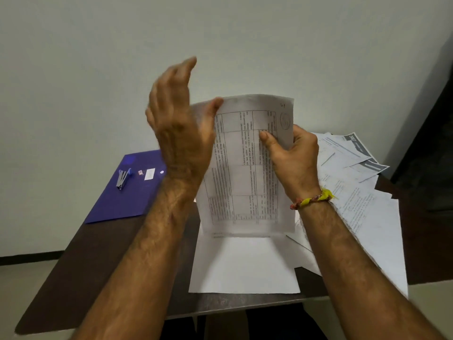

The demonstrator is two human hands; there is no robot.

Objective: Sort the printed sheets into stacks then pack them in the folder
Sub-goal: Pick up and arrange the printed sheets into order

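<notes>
Paper lies nearest: a blank-faced sheet (245,266) flat on the dark table (98,261), with a held bundle of printed sheets (245,168) standing on its bottom edge just behind. The right hand (294,155) grips the bundle's right margin, thumb on the printed face and fingers hidden behind. The left hand (176,123) is beside the left edge, fingers straight and spread, only the thumb touching near the top corner. Thin, light and floppy, the bundle already curls at the top; it would likely handle best pinched along both long edges and tapped square on the table. Loose pages may slide against each other. To the right a loose spread of printed sheets (355,182) fans across the tabletop, unsorted. Farther left lies the purple folder (127,197), closed flat, carrying a stapler (122,179) and a small white card (149,174)
</notes>
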